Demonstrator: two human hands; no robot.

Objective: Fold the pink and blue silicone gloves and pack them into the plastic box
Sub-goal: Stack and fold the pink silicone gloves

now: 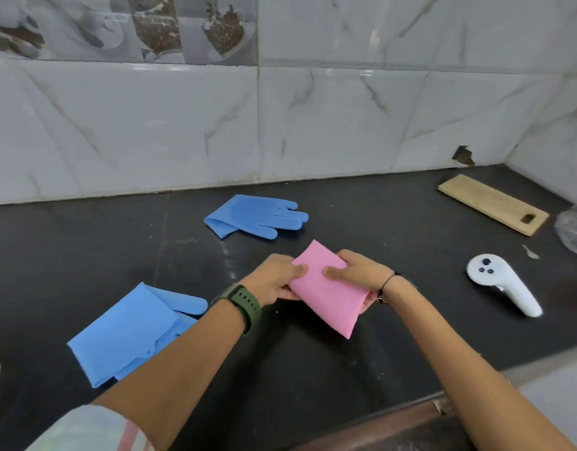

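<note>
Dark tabletop (313,369) carried my work: both hands pinched the folded pink glove (329,292), left hand (275,279), right hand (358,271), long axis toward the near-right edge.

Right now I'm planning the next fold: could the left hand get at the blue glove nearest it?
Probably yes. The near blue glove lies flat beside the left hand, nothing between them, but that hand must first release the pink glove.

A single wide-angle view looked forward and down from the person's head onto the dark surface (313,369), close enough that both forearms filled the lower frame. It faced the tiled wall (280,125) behind the surface, whose straight lines bent toward the frame's edges.
</note>
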